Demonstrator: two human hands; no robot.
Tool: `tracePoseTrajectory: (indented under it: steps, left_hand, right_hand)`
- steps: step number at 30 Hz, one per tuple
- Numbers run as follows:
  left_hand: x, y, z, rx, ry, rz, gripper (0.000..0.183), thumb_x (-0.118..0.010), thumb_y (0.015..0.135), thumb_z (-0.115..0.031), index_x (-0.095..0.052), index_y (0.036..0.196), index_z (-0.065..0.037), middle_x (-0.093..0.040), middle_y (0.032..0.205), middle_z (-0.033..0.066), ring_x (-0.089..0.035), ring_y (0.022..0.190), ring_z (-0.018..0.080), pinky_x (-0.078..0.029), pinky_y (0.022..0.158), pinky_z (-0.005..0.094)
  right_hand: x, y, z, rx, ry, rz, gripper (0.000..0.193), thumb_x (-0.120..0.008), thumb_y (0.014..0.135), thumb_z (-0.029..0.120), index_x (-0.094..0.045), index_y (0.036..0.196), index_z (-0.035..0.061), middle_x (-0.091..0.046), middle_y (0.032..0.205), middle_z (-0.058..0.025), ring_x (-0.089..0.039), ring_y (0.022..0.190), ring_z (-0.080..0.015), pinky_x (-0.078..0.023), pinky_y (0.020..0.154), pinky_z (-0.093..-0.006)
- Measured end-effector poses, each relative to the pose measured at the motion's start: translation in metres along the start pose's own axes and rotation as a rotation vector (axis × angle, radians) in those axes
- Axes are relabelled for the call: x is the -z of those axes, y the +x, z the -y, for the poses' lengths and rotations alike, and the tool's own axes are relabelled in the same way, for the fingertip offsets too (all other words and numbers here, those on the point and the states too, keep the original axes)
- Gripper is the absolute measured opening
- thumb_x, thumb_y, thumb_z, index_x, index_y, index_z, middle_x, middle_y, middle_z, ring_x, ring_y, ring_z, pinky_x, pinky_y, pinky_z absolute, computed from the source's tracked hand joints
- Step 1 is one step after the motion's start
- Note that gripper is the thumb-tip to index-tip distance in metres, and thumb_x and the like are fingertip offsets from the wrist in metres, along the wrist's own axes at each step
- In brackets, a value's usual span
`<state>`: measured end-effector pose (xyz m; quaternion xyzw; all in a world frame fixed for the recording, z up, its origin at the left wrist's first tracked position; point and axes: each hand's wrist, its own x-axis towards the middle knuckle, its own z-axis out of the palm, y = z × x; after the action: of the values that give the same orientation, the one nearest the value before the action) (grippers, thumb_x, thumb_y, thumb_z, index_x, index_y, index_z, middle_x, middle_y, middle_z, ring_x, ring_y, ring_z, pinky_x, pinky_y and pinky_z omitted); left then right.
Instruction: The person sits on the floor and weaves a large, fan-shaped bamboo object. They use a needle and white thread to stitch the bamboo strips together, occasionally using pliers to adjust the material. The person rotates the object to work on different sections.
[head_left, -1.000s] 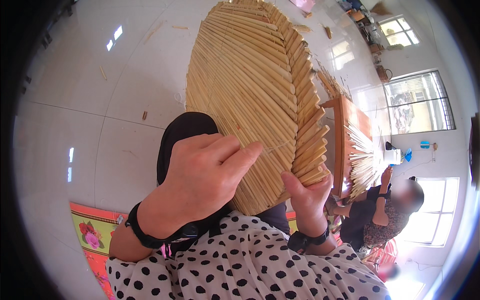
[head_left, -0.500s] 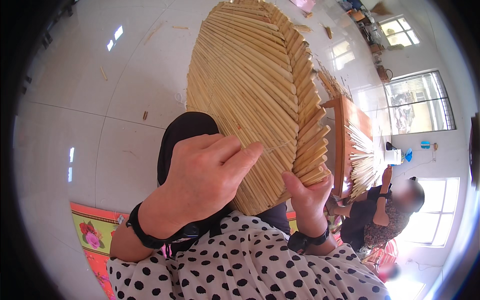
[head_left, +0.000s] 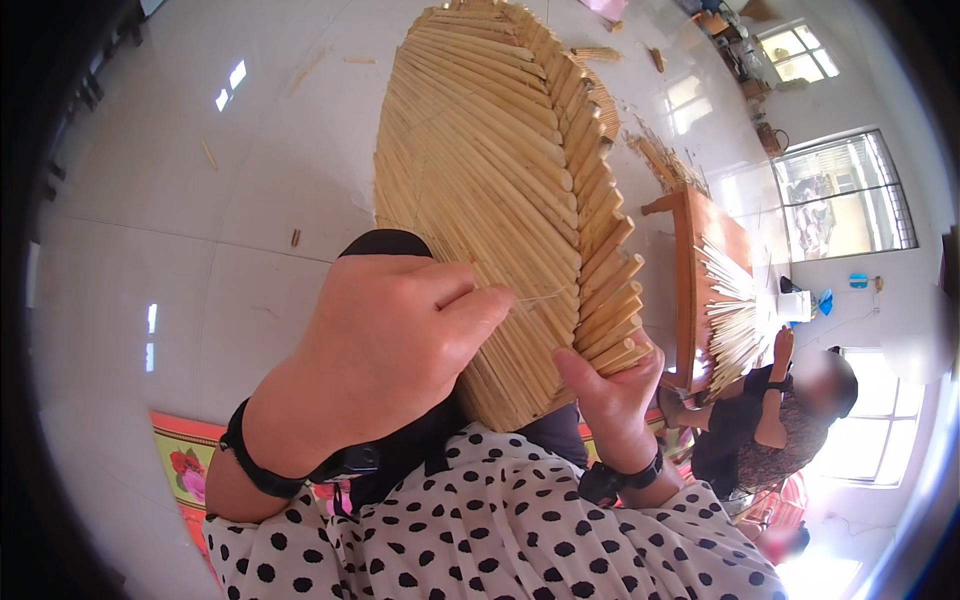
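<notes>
Floor: shiny white tiles (head_left: 180, 200) with little bits of stick lying on them.
Mat: a bright mat with flowers (head_left: 185, 465) peeks out near my left arm.
Other person: someone in dark clothes (head_left: 765, 430) sits off to my right, next to a wooden frame (head_left: 690, 270) full of thin pale sticks.
Windows: big bright ones (head_left: 845, 195) on the far right.
In the way: my left hand covers the low part of the woven piece, so I can't see what is under it (my spotted sleeve hides my lap too).
Woven piece: a big flat thing made of yellow sticks (head_left: 490, 180), standing up in front of me, its bottom end down by my lap.
Left hand (head_left: 390, 350): curled up tight, resting on the sticks, fingertips pinching a thin strand (head_left: 535, 298) that runs off to the right.
Right hand (head_left: 610, 395): below the right edge, thumb up and pressed on the stick ends, fingers tucked behind so I can't tell how they bend.
</notes>
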<state>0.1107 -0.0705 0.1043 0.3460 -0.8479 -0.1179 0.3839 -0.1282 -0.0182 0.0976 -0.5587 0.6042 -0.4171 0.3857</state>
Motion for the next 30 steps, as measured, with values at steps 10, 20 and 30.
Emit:
tracePoseTrajectory:
  steps: [10, 20, 30]
  left_hand:
    - [0.055, -0.021, 0.006, 0.163, -0.099, 0.166, 0.018, -0.075, 0.073, 0.003, -0.073, 0.088, -0.006, -0.051, 0.057, 0.0058, -0.048, 0.046, 0.021, -0.035, 0.043, 0.032]
    - [0.092, -0.065, 0.002, 0.295, -0.008, 0.233, 0.017, -0.078, 0.07, -0.001, -0.073, 0.085, -0.006, -0.066, 0.07, 0.0057, -0.063, 0.058, 0.0226, -0.047, 0.051, 0.0294]
    - [0.098, -0.087, -0.019, 0.675, -0.055, 0.242, 0.019, -0.081, 0.071, -0.005, -0.073, 0.088, -0.008, -0.075, 0.098, 0.0148, -0.073, 0.087, 0.0342, -0.057, 0.077, 0.0362]
  right_hand:
    - [-0.024, 0.013, -0.012, 0.509, 0.188, 0.423, 0.056, -0.081, 0.074, 0.005, -0.064, 0.126, -0.0037, -0.059, 0.115, -0.0147, -0.062, 0.098, -0.0225, -0.051, 0.083, -0.0302]
    - [-0.071, 0.026, -0.022, 0.775, 0.401, 0.627, 0.057, -0.069, 0.08, 0.006, -0.057, 0.133, -0.0104, -0.055, 0.108, -0.0145, -0.06, 0.094, -0.0272, -0.052, 0.084, -0.0356]
    - [-0.075, 0.037, -0.027, 0.736, 0.611, 0.651, 0.054, -0.074, 0.081, 0.01, -0.059, 0.127, -0.013, -0.055, 0.102, -0.0133, -0.06, 0.086, -0.0283, -0.053, 0.074, -0.0365]
